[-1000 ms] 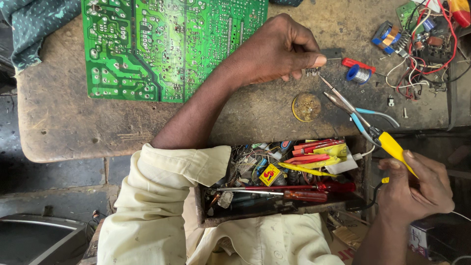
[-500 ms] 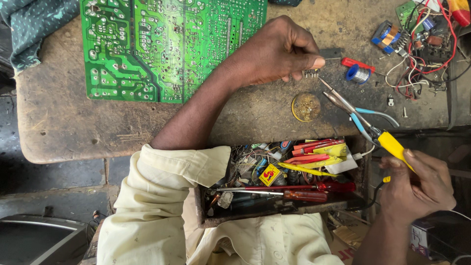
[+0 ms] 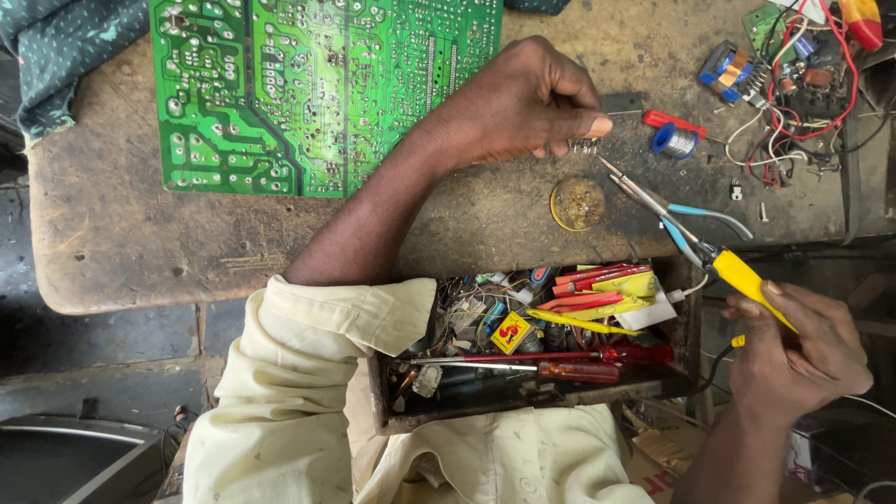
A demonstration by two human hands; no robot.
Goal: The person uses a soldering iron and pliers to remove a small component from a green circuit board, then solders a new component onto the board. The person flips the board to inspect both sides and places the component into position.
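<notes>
Pinched between thumb and fingertips of the left hand (image 3: 523,103): a small metal part (image 3: 585,145) with short legs, held just above the worn bench top (image 3: 121,233), right of the green circuit board (image 3: 317,84). Hard to name exactly at this size, possibly a tiny component with pins. Light as a crumb, stiff in the body, but thin-legged and easily bent; best gripped by the body, never the legs, and likely hot near the joint.

Curled around the yellow handle of the soldering iron (image 3: 691,233): the right hand (image 3: 793,359), fingers closed tight at the far end, well back from the heat. Tip resting against or just beside the part. Rigid, light, balanced toward the handle; safe only at the insulated grip.

Close below the tip: a round tin of flux (image 3: 577,203). Further right: a small spool of solder (image 3: 674,140) and a tangle of wires (image 3: 793,84). Nearer the body: an open tray of screwdrivers (image 3: 541,345).
</notes>
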